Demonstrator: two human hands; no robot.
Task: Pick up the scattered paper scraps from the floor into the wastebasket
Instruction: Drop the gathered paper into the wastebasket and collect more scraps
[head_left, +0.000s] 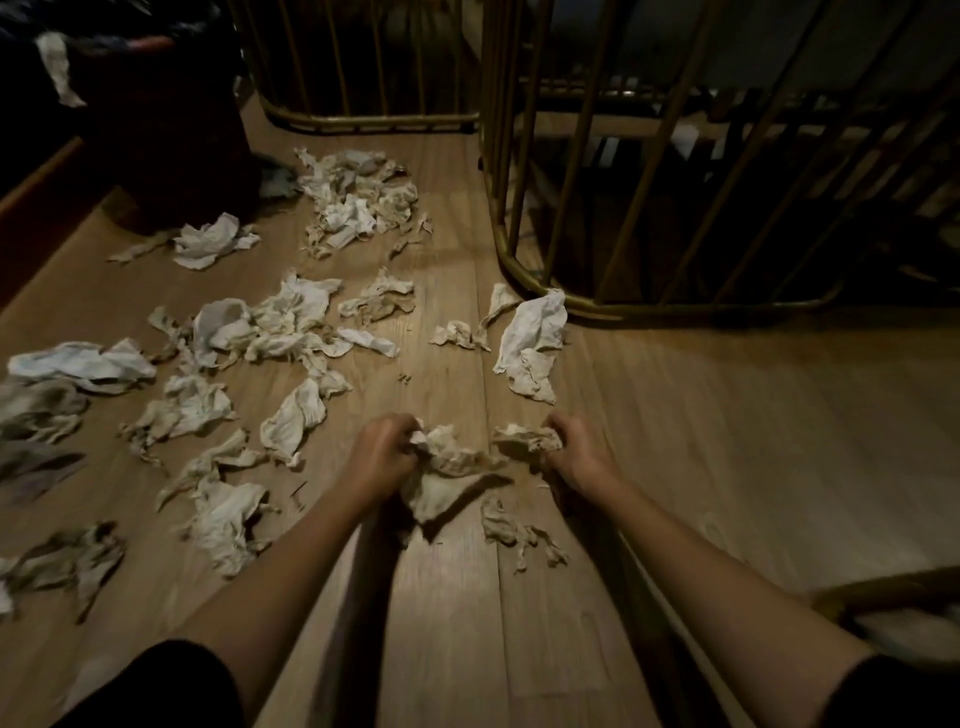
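My left grip (382, 449) and right grip (569, 452) bury their fingers in paper scraps (447, 467). The wastebasket (171, 130) at ten o'clock is dark, its top cut off. At four o'clock, a blurred object (893, 618).

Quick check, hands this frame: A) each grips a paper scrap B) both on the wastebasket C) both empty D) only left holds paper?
A: the left hand grips a large crumpled scrap and the right hand grips a smaller scrap.
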